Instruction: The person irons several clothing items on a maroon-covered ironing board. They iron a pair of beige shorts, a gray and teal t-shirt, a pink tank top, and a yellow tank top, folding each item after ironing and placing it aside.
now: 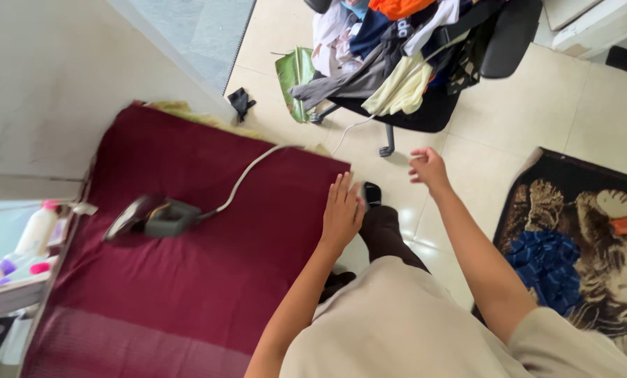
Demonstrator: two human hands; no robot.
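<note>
My left hand (342, 210) lies flat, fingers apart, on the edge of a maroon cloth (180, 280) spread over a table. A grey clothes iron (152, 217) rests on that cloth to the left, its white cord (247, 171) trailing off toward the floor. My right hand (429, 168) hovers open in the air above the tiled floor, holding nothing, reaching toward a black office chair (432, 105) heaped with clothes (383, 49).
A patterned rug (593, 231) with a blue ruffled cloth (548, 269) lies at the right. Bottles (37, 231) stand on a shelf at the left. A green bag (296, 77) and a small black item (241, 101) sit on the floor near the chair.
</note>
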